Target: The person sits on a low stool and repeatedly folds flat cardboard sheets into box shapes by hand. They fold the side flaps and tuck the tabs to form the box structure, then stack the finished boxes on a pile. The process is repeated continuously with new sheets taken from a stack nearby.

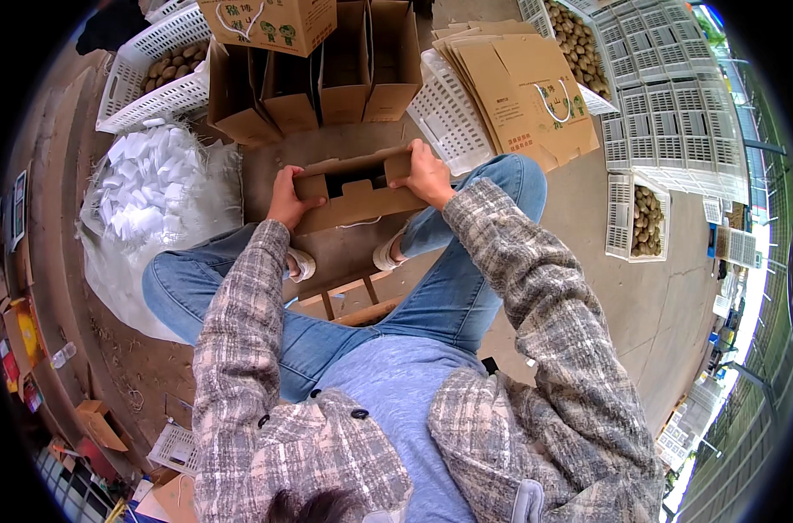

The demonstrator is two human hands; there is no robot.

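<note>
Fingers: left hand (290,200) and right hand (428,177), one at each end of the held box (344,213), closed on its upper edges.
Held box: 1, brown cardboard, mouth up, before the shoes (303,264); whether it meets the floor (544,261), cannot tell.
Risk, walls: card could crease or tear under an uneven squeeze.
Risk, cord: white cord (361,223) on the near side could snag a shoe.
Risk, top: printed box (270,30) above the row could slide if knocked.
Row boxes: 4 (392,100), open, side by side.
Flat boxes: several (518,96), overlapping, no sure count; 1 white crate (453,113) beneath.
Sack: 1 (226,179), bearing white pieces (148,179), beyond counting.
Fruit crates: 3 (619,218), white; brown fruit (647,218) uncounted.
Shoes: 2.
</note>
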